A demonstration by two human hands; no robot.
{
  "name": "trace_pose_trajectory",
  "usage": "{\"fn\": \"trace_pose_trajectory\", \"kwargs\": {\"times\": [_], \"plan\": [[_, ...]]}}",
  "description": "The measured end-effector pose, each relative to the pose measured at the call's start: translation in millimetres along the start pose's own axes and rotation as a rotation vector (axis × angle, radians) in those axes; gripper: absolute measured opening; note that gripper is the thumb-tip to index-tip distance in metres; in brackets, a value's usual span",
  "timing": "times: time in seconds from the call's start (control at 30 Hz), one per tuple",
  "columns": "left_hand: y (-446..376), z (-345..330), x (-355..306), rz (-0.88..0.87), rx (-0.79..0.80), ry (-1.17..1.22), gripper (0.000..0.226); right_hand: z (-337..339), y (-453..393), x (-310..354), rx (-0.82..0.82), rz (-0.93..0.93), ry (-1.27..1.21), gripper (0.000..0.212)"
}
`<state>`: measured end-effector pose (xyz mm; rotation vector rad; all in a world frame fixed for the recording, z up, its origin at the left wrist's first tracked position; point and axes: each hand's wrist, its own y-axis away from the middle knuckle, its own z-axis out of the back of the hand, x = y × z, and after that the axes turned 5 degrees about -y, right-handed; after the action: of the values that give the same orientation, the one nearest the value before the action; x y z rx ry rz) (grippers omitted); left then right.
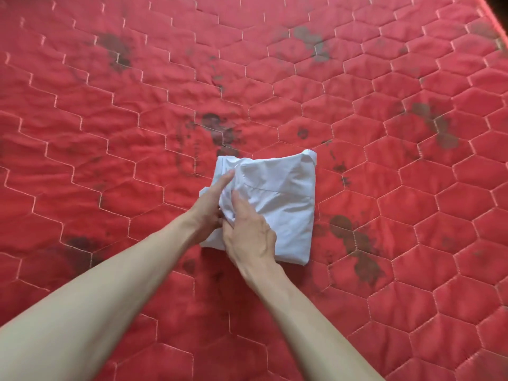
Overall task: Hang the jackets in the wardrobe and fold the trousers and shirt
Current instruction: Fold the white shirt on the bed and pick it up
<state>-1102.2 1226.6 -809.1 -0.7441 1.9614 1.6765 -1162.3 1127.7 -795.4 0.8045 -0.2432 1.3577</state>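
Your left hand (pixel 211 204) and right hand (pixel 248 232) sit together on the near-left corner of the folded white shirt (pixel 277 199), which lies mid-mattress (pixel 110 105); fingers look pressed flat, though a pinch can't be ruled out. Tuck that bunched corner under, then smooth outward with both palms so all 4 edges stay square.

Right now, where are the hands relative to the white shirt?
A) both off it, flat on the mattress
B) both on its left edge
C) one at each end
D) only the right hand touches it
B: the left hand and right hand sit together on the left edge of the folded shirt, which lies on the red mattress.
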Motion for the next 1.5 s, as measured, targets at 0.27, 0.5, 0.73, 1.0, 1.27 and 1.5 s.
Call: {"fn": "trace_pose_trajectory", "kwargs": {"times": [0.27,0.5,0.73,1.0,1.27,1.5], "plan": [[-20,39,29,-0.216,-0.320,-0.358,0.016,-10,9,-46,-0.082,0.292,-0.093,0.040],[-20,31,36,-0.314,-0.653,-0.844,0.007,26,-46,-104,-0.345,0.172,0.284,0.060],[-37,-4,55,-0.928,-0.388,-1.684,0.056,-6,-93,-122,-0.163,0.152,0.513,0.073],[-58,39,67,-0.717,-0.242,-1.711,0.070,-11,-93,-133,-0.301,0.241,0.482,0.067],[-47,58,52,-0.780,-0.245,-1.848,0.069,-8,-61,-152,-0.257,0.321,0.479,0.063],[-16,90,93,-1.078,0.113,-2.028,0.083,-10,-11,-187,-0.135,0.594,0.514,0.064]]}}
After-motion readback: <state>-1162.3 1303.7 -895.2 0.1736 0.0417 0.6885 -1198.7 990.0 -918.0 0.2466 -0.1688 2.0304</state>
